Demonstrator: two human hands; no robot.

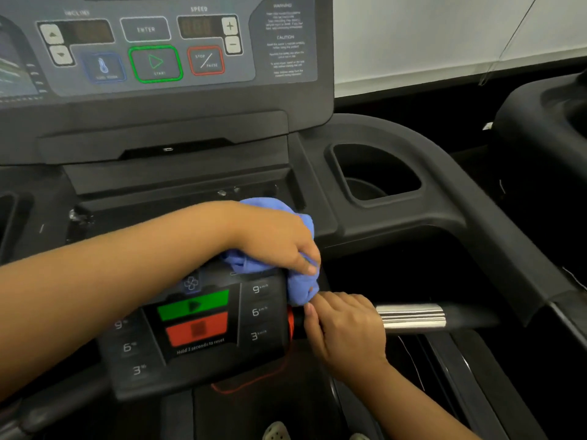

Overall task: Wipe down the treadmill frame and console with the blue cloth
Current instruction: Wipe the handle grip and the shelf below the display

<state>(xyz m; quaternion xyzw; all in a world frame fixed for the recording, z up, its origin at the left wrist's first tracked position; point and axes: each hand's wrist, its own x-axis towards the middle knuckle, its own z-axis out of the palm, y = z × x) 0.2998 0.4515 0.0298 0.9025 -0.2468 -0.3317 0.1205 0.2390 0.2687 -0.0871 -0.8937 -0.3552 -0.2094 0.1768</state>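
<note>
Wiping console's (197,328) right edge. Left hand (273,239) grips bunched cloth (298,287); right hand (346,331) curled over bar (413,317), fingertips at cloth tail, hold unclear. Next, likely: cloth rightward along bar.

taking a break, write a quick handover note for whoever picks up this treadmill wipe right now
Left hand: grips the crumpled blue cloth at the top right corner of the lower black control panel.
Right hand: lies over the black handlebar next to its silver grip sensor. Its fingers meet the cloth's lower end; I cannot tell if they pinch it.
Done: wiping is under way at that corner; what is already clean does not show.
Left, probably: the upper grey console, the black cup holder surround and the handlebar.
</note>
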